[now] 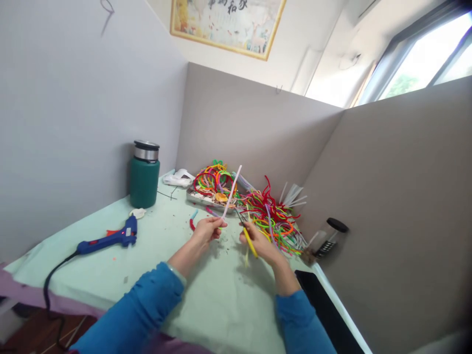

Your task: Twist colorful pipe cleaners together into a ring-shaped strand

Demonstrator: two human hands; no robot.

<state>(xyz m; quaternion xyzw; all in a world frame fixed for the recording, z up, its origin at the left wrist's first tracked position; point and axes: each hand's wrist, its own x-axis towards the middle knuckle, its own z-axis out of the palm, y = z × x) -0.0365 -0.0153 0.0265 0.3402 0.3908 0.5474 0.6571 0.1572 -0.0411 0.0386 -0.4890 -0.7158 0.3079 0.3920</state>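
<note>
My left hand (208, 230) is closed, pinching a pale pink pipe cleaner (232, 191) that points up and away over the table. A short yellow-green bit shows at its fingertips. Just to the right, my right hand (258, 241) is wrapped round yellow-handled pliers (250, 243), their dark jaws pointing up and left. A thin pale-yellow strip passes by that hand, too blurred to make out. The two hands are apart, above the pale green tablecloth (221, 300). Beyond them lie a short red-and-blue pipe cleaner piece (192, 220) and a big pile of coloured pipe cleaners (273, 211).
A metal tray (206, 199) holds scraps and coiled pipe cleaners. On the left are a green flask (144, 174) and a blue glue gun (110, 238) with its cord. At right, a clear jar (328, 238) and a black flat object (324, 305) lie beside the grey partition (401, 196).
</note>
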